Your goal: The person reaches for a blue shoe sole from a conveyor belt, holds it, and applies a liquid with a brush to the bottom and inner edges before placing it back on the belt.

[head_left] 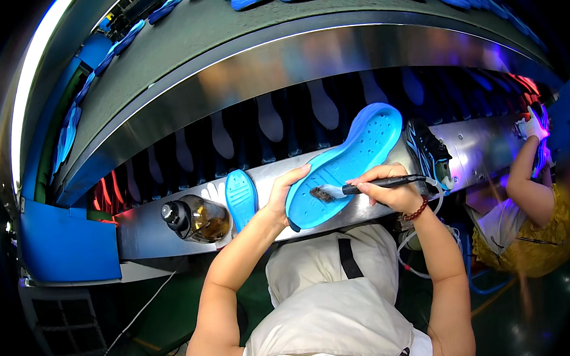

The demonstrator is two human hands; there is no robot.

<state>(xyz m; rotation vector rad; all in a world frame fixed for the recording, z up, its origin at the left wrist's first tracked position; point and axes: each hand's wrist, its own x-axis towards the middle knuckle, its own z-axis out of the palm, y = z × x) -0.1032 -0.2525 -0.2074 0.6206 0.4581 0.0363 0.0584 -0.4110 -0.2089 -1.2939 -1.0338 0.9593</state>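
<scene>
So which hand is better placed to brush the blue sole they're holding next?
Probably the right hand: it holds the black-handled brush, bristles down at the blue sole, while the left hand grips the sole's edge.

In the left hand (283,196), the large sole (364,143) is sky blue, patterned with round dots and ridges. The right hand's (394,189) brush (355,188) is black-handled with grey-brown bristles; just below, the beaded bracelet (416,212) is dark red. Right of that hand, the shoe (425,146) is black with light-blue lines. Left of the left hand, the small sole (241,199) is also blue and ridged.
</scene>
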